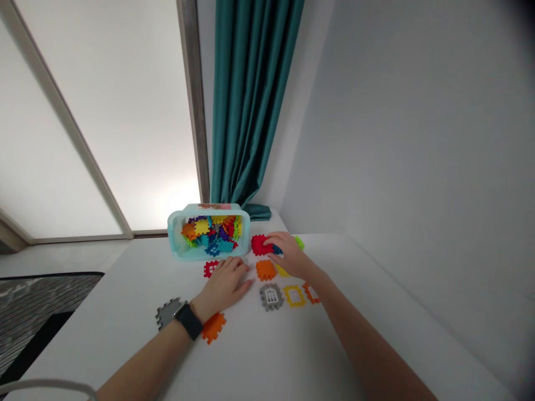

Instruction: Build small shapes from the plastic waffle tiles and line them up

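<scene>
- The left hand point(223, 284) lies palm down, its fingers loosely spread and nearly flat, with nothing visible in its hold.
- A red window-shaped puzzle piece point(210, 268) sits just beside the left hand's fingers, partly covered by them.
- The right hand point(289, 255) arches over a red puzzle piece point(261, 245), with its index finger point(270, 239) lying on that piece. The fingers are slightly curled, but it is impossible to tell whether they grip it.
- A blue puzzle piece point(276, 249) lies against the red piece, under the right hand's fingers. A lime-green puzzle piece point(299, 242) pokes out just beyond the hand, and a yellow puzzle piece point(282, 272) shows below its palm.
- An orange puzzle piece point(266, 270) lies between the two hands.
- A grey window piece point(271, 297), a yellow frame piece point(295, 296) and an orange frame piece point(311, 293) form a loose row near the right forearm.
- A grey puzzle piece point(167, 313) and an orange puzzle piece point(214, 327) lie on either side of the left wrist, which wears a black smartwatch point(189, 321).
- A pale turquoise plastic bin point(173, 236), full of multicoloured puzzle pieces, stands beyond the hands on the white table point(125, 340).
- A teal curtain point(246, 100) hangs behind the table, beside a frosted glass panel point(104, 122).
</scene>
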The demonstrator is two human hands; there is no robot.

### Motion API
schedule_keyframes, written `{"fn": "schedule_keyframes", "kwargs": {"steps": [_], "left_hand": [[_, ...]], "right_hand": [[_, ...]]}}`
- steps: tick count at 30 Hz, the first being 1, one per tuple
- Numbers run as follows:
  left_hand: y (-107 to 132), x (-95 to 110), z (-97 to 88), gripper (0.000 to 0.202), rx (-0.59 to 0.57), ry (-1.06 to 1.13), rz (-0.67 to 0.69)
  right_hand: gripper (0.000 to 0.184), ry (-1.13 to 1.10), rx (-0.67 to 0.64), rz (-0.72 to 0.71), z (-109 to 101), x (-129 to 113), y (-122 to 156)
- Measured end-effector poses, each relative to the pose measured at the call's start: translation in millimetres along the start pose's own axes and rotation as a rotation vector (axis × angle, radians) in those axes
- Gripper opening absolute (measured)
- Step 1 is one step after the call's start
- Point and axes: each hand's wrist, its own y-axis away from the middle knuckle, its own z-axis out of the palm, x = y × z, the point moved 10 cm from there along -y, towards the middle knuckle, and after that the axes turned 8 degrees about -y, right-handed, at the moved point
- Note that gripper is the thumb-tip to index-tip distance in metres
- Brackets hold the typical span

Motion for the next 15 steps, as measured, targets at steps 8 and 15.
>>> {"fn": "schedule_keyframes", "kwargs": {"steps": [8, 15], "left_hand": [[2, -1, 21.3, 0.021, -0.04, -0.05, 0.019], [2, -1, 20.2, 0.019, -0.038, -0.03, 0.011]], "right_hand": [[0.025, -0.061, -0.127, 0.024, 14, 45, -27], [0.026, -0.067, -0.146, 0.025, 20, 60, -32]]}}
